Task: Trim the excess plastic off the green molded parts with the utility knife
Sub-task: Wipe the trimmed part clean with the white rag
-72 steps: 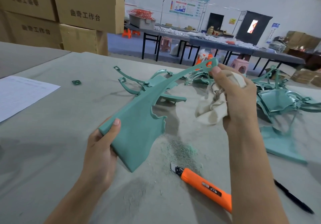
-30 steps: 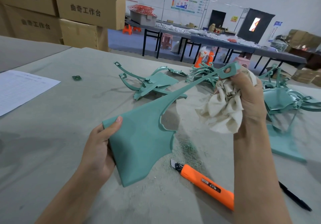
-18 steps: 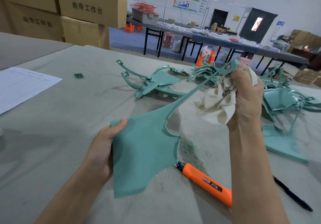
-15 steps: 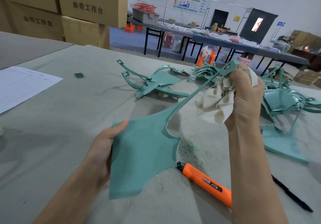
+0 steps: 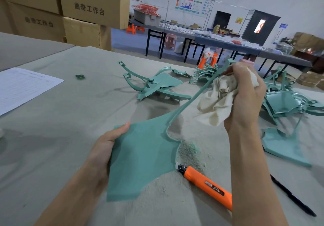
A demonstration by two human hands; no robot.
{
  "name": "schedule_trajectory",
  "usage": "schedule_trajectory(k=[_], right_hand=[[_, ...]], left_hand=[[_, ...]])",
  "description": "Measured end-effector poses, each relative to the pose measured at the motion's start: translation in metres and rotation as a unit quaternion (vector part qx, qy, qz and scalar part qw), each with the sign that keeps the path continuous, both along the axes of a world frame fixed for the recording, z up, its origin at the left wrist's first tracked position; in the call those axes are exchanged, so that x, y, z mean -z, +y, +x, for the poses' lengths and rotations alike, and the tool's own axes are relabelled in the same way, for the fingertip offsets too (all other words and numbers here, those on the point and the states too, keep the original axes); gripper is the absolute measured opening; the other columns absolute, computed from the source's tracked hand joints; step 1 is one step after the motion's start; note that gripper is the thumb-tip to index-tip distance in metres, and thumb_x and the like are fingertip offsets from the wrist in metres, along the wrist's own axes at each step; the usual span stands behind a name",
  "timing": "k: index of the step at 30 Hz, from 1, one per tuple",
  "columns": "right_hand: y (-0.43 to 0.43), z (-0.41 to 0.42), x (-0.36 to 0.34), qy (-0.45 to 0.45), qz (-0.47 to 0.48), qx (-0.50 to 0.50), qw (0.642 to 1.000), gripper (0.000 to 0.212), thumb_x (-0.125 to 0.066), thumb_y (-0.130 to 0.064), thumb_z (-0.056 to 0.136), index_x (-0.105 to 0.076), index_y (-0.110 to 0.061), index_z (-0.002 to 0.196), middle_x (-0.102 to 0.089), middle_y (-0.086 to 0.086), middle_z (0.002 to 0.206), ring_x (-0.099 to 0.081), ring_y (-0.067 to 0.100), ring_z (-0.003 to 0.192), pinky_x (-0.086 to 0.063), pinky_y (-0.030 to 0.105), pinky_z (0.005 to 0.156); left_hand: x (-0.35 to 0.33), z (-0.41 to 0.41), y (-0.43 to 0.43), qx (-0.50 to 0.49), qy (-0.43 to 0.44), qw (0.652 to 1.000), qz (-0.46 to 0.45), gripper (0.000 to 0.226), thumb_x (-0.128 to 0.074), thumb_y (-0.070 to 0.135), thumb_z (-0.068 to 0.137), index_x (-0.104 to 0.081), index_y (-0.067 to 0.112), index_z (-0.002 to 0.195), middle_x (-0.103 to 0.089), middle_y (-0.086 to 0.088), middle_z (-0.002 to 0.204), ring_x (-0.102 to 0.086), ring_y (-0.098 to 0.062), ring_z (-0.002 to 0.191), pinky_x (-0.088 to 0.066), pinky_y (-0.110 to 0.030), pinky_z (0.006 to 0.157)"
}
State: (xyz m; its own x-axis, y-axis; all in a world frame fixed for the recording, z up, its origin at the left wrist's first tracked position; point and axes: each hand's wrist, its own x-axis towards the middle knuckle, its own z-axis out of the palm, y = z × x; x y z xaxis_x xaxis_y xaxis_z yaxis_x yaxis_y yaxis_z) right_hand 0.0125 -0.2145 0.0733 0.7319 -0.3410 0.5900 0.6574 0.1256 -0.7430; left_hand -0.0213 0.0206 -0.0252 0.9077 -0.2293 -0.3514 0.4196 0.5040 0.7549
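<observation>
A green molded part (image 5: 143,155) with a broad flat panel and one long thin arm is held above the table. My left hand (image 5: 103,154) grips the panel's left edge, thumb on top. My right hand (image 5: 245,97) holds a crumpled cream cloth (image 5: 217,101) bunched around the upper end of the thin arm. The orange utility knife (image 5: 206,187) lies on the table below my right forearm, touched by neither hand. A small heap of green shavings (image 5: 190,153) lies beside the knife's tip.
More green molded parts lie behind (image 5: 157,87) and to the right (image 5: 289,103), one flat panel (image 5: 284,147) close to my right arm. A black pen (image 5: 294,197) lies at the right. A printed sheet (image 5: 22,87) lies at the left, cardboard boxes (image 5: 84,6) behind.
The part's flat panel has turned to face me more and dropped lower, hiding the knife's blade tip. My right hand with the cloth stays at the thin arm's upper end.
</observation>
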Motion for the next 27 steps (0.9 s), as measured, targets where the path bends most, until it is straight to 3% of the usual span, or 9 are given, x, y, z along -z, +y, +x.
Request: schedule_trajectory(k=[4, 7, 12, 17, 21, 23, 27], right_hand=[[-0.001, -0.004, -0.002, 0.014, -0.023, 0.048, 0.998, 0.008, -0.074, -0.021, 0.083, -0.073, -0.021, 0.075, -0.068, -0.008, 0.070, -0.057, 0.011, 0.063, -0.048, 0.033, 0.064], [0.000, -0.005, -0.003, 0.046, -0.002, 0.043, 0.998, 0.009, -0.082, -0.017, 0.076, -0.074, -0.016, 0.077, -0.071, -0.005, 0.074, -0.062, 0.013, 0.067, -0.052, 0.033, 0.069], [-0.005, -0.009, -0.003, 0.079, 0.024, -0.086, 0.993, 0.016, -0.072, -0.013, 0.082, -0.074, -0.021, 0.067, -0.067, -0.004, 0.066, -0.060, 0.010, 0.057, -0.052, 0.023, 0.058], [-0.012, -0.012, -0.005, 0.081, -0.004, -0.074, 0.994, 0.023, -0.066, -0.011, 0.079, -0.072, -0.022, 0.060, -0.064, -0.006, 0.057, -0.060, 0.008, 0.051, -0.052, 0.020, 0.052], [-0.011, -0.009, -0.006, 0.069, -0.046, -0.017, 0.996, 0.035, -0.060, -0.006, 0.078, -0.061, -0.026, 0.049, -0.053, -0.012, 0.049, -0.049, 0.005, 0.043, -0.045, 0.018, 0.047], [-0.006, -0.007, -0.004, 0.083, -0.040, 0.038, 0.995, 0.032, -0.060, -0.005, 0.080, -0.063, -0.026, 0.056, -0.054, -0.011, 0.053, -0.050, 0.007, 0.048, -0.045, 0.022, 0.051], [-0.003, -0.001, -0.005, 0.107, 0.113, 0.145, 0.977, 0.014, -0.062, -0.006, 0.077, -0.054, -0.016, 0.081, -0.053, -0.003, 0.070, -0.050, 0.015, 0.062, -0.040, 0.030, 0.059]], left_hand=[[0.001, 0.001, -0.002, -0.030, -0.044, 0.999, -0.004, 0.027, -0.065, 0.034, 0.070, -0.078, 0.012, 0.078, -0.074, -0.012, 0.085, -0.071, -0.024, 0.063, -0.057, -0.030, 0.054], [0.002, 0.004, -0.002, -0.068, -0.073, 0.995, 0.000, 0.037, -0.066, 0.032, 0.069, -0.074, 0.006, 0.094, -0.074, -0.015, 0.092, -0.071, -0.025, 0.069, -0.058, -0.032, 0.059], [0.001, 0.004, -0.001, -0.077, -0.085, 0.993, -0.002, 0.034, -0.066, 0.031, 0.071, -0.072, 0.007, 0.094, -0.073, -0.015, 0.088, -0.071, -0.024, 0.066, -0.057, -0.031, 0.056], [0.001, 0.004, -0.001, -0.062, -0.077, 0.995, 0.002, 0.027, -0.066, 0.031, 0.070, -0.075, 0.009, 0.084, -0.074, -0.013, 0.085, -0.071, -0.025, 0.065, -0.056, -0.031, 0.054], [0.001, 0.004, -0.002, -0.066, -0.081, 0.995, 0.003, 0.028, -0.066, 0.032, 0.070, -0.074, 0.010, 0.084, -0.074, -0.013, 0.085, -0.071, -0.024, 0.064, -0.056, -0.030, 0.053], [0.002, 0.004, -0.001, -0.082, -0.089, 0.993, 0.005, 0.034, -0.066, 0.033, 0.070, -0.073, 0.008, 0.092, -0.074, -0.013, 0.090, -0.071, -0.024, 0.069, -0.058, -0.031, 0.057], [0.004, 0.008, 0.000, -0.161, -0.117, 0.980, -0.023, 0.027, -0.061, 0.028, 0.085, -0.071, 0.008, 0.100, -0.074, -0.009, 0.098, -0.072, -0.018, 0.081, -0.058, -0.028, 0.062]])
